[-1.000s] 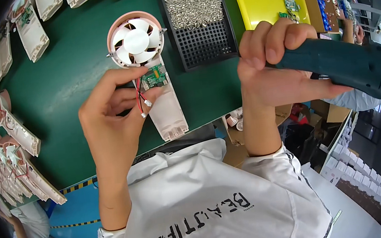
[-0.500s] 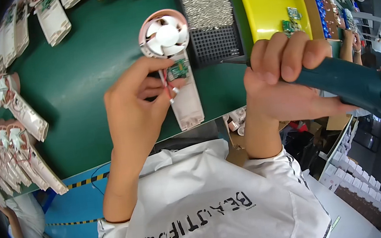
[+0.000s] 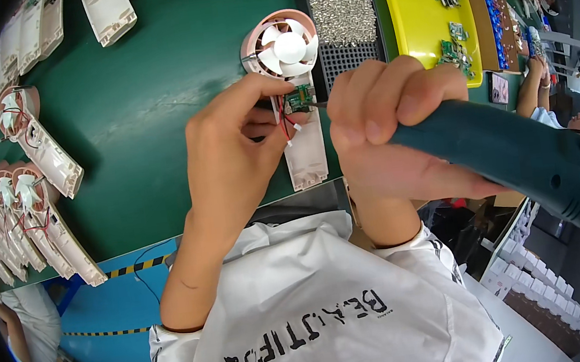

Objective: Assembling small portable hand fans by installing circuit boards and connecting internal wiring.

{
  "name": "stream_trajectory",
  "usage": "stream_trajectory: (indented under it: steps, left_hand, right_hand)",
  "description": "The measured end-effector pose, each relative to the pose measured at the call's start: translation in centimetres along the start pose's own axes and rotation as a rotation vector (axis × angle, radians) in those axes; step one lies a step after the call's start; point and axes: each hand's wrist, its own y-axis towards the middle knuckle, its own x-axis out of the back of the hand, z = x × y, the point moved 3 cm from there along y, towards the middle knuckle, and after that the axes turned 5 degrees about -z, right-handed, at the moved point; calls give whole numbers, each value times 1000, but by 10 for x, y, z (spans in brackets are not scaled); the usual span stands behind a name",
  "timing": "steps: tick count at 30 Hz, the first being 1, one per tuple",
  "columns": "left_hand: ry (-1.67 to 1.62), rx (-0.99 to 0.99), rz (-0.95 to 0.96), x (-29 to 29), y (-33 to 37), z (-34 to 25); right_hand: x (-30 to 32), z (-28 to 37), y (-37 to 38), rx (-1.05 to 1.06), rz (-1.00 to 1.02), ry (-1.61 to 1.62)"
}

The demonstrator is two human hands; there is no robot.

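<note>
A half-open handheld fan [image 3: 308, 153] lies on the green table, its round pink-rimmed head with white blades [image 3: 289, 47] away from me. My left hand [image 3: 230, 137] closes its thumb and forefinger about a small green circuit board [image 3: 299, 99] in the handle shell. Red and black wires with white plugs [image 3: 291, 131] hang beside that thumb. In my right hand [image 3: 399, 124] is a dark teal electric screwdriver [image 3: 511, 154], held sideways. Its thin bit [image 3: 320, 104] reaches the board's right edge; whether it touches a screw is too small to tell.
Right of the fan stands a black grid tray [image 3: 348, 54] full of small metal screws. Past it are a yellow tray [image 3: 417, 35] with circuit boards and a cardboard box [image 3: 480, 20] of blue parts. More fan shells [image 3: 48, 160] line the left and far edges. Other people sit nearby.
My right hand has brought the screwdriver leftward, so its bit now meets the board's edge. My left hand keeps its hold on the board. The whole view has shifted slightly.
</note>
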Motion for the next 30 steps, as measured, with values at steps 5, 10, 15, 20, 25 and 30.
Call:
stream_trajectory:
  steps: [5,10,15,20,25,30]
  left_hand:
    - [-4,-14,-4,1,3,-4]
    - [41,-34,3,2,8,-1]
    - [111,-31,45,2,6,-8]
    - [-229,126,-86,31,-17,-7]
    - [-87,-5,-72,27,-17,-25]
    - [-99,-13,-82,34,-20,-22]
  right_hand:
    - [-5,3,1,-48,12,-65]
    - [-5,-5,5,-19,26,-47]
    - [-6,29,9,90,-117,24]
    - [0,20,-31,-447,-527,-346]
    - [-5,0,-50,-804,-492,-346]
    - [-5,-7,-51,-905,-446,-243]
